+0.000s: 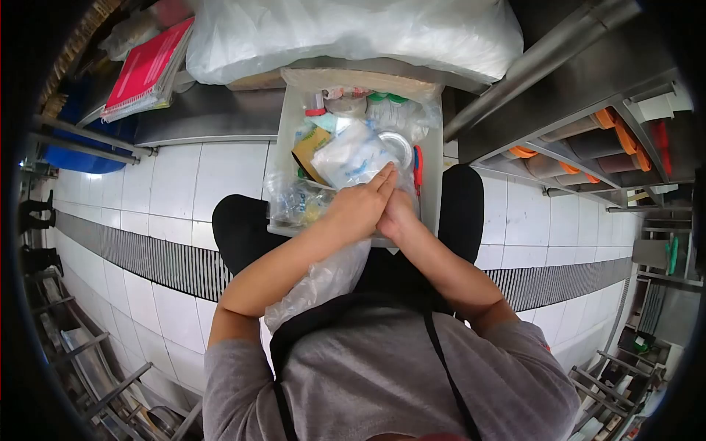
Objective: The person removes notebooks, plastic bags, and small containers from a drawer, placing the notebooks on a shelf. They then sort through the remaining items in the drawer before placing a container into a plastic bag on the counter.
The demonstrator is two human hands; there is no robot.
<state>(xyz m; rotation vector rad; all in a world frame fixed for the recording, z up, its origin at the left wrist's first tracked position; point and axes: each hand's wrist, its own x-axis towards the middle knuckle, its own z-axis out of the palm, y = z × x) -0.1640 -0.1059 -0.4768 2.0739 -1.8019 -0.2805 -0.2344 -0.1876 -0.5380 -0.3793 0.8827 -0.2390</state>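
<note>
An open drawer (281,132) in front of me holds plastic bags, lidded containers and packets. My left hand (358,206) and my right hand (399,213) are pressed together over its near edge, fingers pointing forward. Just beyond the fingertips is a white and blue plastic packet (349,156). A brown and yellow packet (312,151) lies to its left. Right of the packet are a round clear lid (398,147) and a red-handled tool (418,169). Whether anything lies between my palms is hidden.
A large clear plastic bag (353,37) rests on the counter above the drawer. At the upper left is a red spiral notebook (151,66). Orange-edged containers (588,143) fill a rack at the right. Another plastic bag (320,283) hangs beneath my left forearm.
</note>
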